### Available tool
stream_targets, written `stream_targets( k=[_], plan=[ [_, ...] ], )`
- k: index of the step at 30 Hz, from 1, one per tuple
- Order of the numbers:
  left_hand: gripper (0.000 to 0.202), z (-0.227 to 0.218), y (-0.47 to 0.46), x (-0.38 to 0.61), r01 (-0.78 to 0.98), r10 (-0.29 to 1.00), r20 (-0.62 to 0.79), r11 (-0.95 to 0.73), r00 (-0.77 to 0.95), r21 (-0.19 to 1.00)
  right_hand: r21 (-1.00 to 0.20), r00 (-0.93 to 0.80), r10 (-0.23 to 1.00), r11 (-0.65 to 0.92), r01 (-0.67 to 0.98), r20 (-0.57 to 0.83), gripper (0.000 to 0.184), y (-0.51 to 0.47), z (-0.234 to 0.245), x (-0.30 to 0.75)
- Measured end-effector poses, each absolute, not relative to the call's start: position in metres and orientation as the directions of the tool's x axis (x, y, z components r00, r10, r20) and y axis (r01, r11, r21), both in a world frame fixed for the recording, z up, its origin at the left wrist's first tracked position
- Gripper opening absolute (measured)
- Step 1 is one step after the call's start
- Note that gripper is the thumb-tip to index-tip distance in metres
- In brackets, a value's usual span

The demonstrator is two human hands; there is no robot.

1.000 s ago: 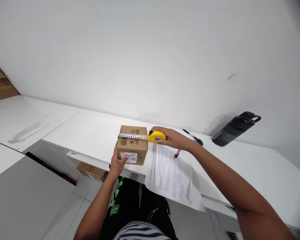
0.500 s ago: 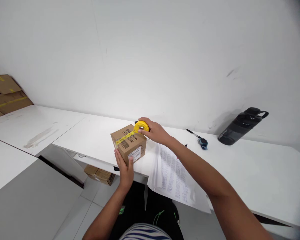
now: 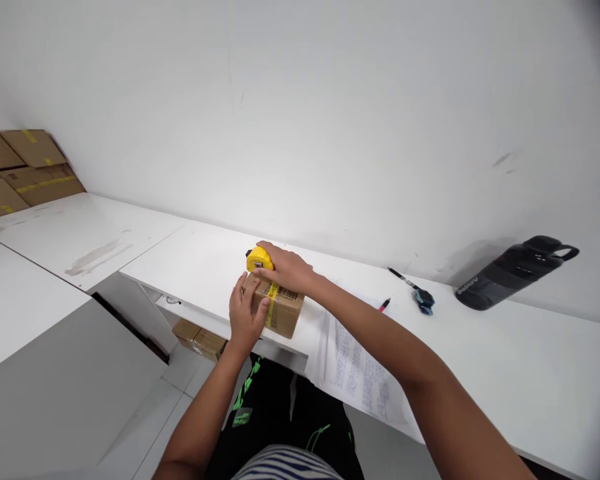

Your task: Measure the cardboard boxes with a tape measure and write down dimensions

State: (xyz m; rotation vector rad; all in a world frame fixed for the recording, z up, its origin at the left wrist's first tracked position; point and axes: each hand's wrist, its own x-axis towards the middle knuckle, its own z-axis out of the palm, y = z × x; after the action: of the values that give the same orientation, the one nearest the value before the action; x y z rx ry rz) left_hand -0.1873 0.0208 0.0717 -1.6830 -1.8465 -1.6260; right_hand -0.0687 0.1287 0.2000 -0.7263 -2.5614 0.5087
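A small cardboard box (image 3: 285, 308) sits near the front edge of a white desk (image 3: 505, 360). My left hand (image 3: 246, 315) grips the box's near left corner, thumb pressing the yellow tape blade (image 3: 271, 301) that runs across the top. My right hand (image 3: 283, 267) is closed over the yellow tape measure (image 3: 257, 259) at the box's far edge.
A stack of printed sheets (image 3: 360, 373) overhangs the desk edge right of the box. A red pen (image 3: 384, 305), a black pen (image 3: 399, 275), a small blue object (image 3: 424, 299) and a dark bottle (image 3: 515, 272) lie further right. Cardboard boxes (image 3: 20, 170) are stacked far left; more (image 3: 200, 339) sit under the desk.
The box has been turned. The tape measure moved from the box's right side to its far edge, so the blade now runs front to back. My left hand shifted onto the near corner.
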Motion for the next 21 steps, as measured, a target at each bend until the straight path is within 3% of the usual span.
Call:
stream_targets(
  k=[7,21],
  plan=[
    [0.045,0.068,0.023,-0.194,0.789,0.609,0.704,-0.199,-0.365,0.581,-0.388,-0.786,0.563,0.804,0.451,0.254,0.044,0.116,0.202,-0.033],
    [0.041,0.069,0.026,-0.195,0.797,0.59,0.726,-0.217,-0.353,0.563,-0.537,-0.694,0.685,0.679,0.5,0.22,0.039,0.099,0.19,0.065]
  ],
)
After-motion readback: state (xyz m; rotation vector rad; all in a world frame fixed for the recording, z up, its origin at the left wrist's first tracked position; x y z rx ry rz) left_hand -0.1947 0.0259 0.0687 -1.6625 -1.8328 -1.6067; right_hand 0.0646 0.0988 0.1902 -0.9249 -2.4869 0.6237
